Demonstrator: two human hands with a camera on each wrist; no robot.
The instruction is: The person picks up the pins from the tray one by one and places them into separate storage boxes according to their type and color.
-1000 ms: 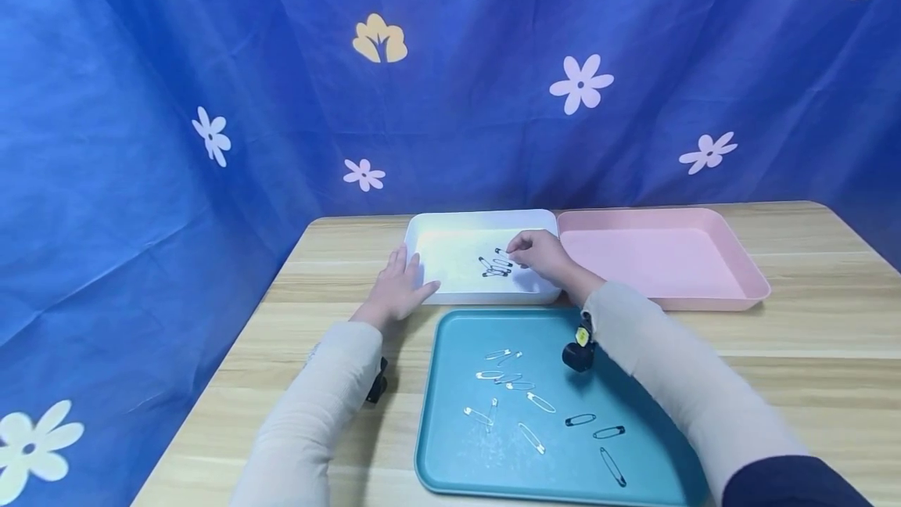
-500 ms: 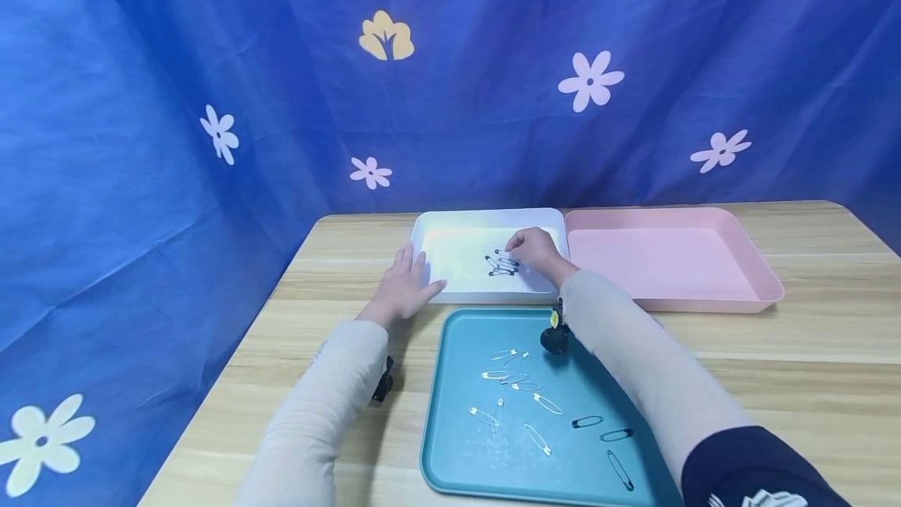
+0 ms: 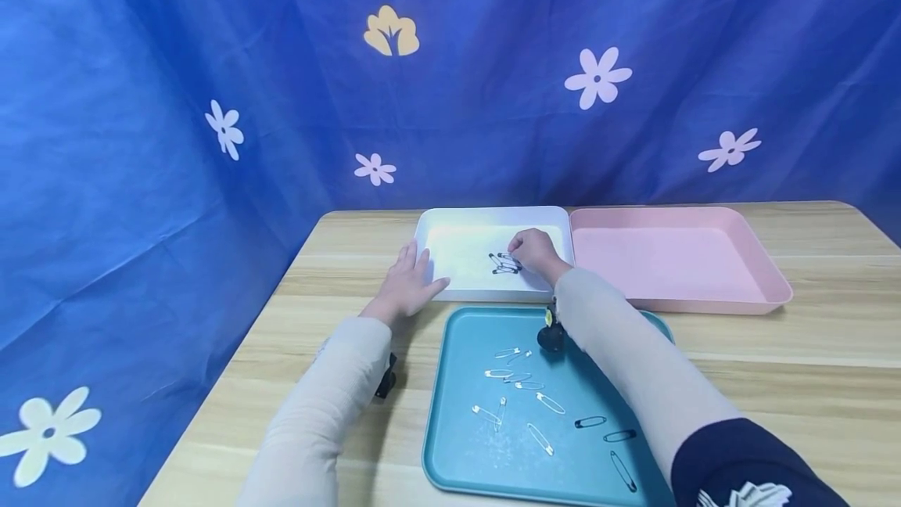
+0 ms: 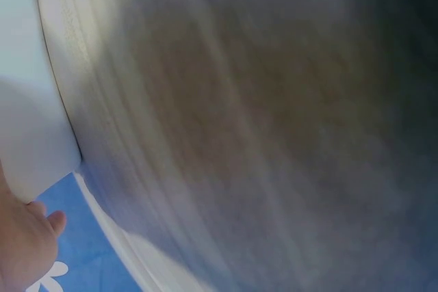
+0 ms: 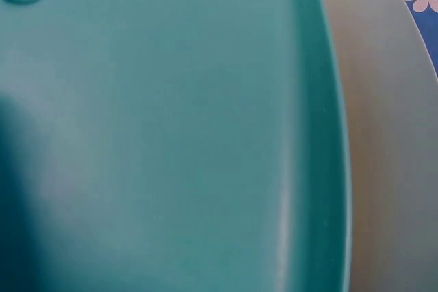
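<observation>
Several black safety pins (image 3: 504,266) lie in a loose cluster in the white tray (image 3: 457,280) at the back. Over this cluster my right hand (image 3: 536,250) pinches the end of one black safety pin with thumb and fingertips. With fingers spread, my left hand (image 3: 407,284) rests against the white tray's left side; part of it also shows in the left wrist view. In front, the teal tray (image 3: 439,444) bears several silver safety pins (image 3: 540,438) on its left and black safety pins (image 3: 619,436) on its right. The right wrist view misses the right hand.
A pink tray (image 3: 669,257) stands right beside the white one. All the trays are on a wooden table (image 3: 809,382), with a blue patterned cloth (image 3: 479,100) hanging behind and to the left. My right forearm crosses the teal tray's right side.
The head view has shifted slightly, moving the scene right. The pinched safety pin has come a little nearer the cluster, and the right forearm has swung left. My left hand stays at the tray's side.
</observation>
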